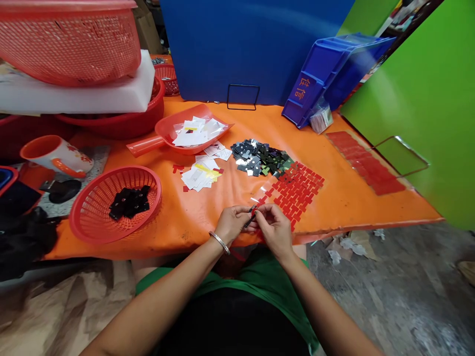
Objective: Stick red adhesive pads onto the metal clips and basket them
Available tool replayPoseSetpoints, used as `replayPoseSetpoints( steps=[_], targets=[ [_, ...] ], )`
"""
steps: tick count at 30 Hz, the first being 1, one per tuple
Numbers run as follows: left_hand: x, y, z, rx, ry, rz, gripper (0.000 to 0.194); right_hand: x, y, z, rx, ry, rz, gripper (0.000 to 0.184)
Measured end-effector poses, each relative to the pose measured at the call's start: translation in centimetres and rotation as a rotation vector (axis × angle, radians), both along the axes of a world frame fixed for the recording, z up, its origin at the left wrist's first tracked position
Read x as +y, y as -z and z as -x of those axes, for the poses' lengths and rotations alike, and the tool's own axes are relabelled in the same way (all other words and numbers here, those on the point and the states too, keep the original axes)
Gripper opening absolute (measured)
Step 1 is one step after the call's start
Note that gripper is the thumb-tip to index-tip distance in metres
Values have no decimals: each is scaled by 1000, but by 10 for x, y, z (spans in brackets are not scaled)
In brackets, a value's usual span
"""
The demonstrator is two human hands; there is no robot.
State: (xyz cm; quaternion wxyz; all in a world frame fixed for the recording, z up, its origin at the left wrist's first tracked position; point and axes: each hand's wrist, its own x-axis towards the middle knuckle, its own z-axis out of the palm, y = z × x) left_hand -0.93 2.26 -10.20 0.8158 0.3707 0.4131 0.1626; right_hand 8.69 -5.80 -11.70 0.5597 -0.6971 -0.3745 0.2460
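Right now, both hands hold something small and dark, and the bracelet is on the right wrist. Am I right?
Not quite: the bracelet is on the left wrist, as the head view shows. The left hand and right hand do hold a small dark piece.

Light: even, fairly bright across my orange tabletop (185, 212) | Glare: hazy streaks on blue panel (222, 49) and green panel (419, 123), glints on black pieces (256, 154) | Distortion: my forearms (170, 291) stretch edgeward | Detail: dark piece (250, 221) between my fingers (263, 223) indistinct

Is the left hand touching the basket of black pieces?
Apart. The head view shows orange tabletop between the left hand and the basket.
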Motion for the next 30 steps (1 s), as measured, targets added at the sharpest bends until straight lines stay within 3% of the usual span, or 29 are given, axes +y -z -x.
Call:
replayPoseSetpoints(
  steps=[5, 26, 28, 30],
  targets=[
    [-1, 1, 1, -11, -8, -7, 7, 2, -3, -3, -251, 104, -31, 12],
    [-2, 1, 3, -27, -9, -54, 10, 10, -3, -8, -198, 72, 49, 12],
    [-3, -1, 3, -27, -20, -57, 11, 10, -3, -10, -121, 101, 45, 20],
    [-4, -3, 4, -27, -28, -52, 10, 11, -3, -12, 0, 129, 32, 40]
  ],
)
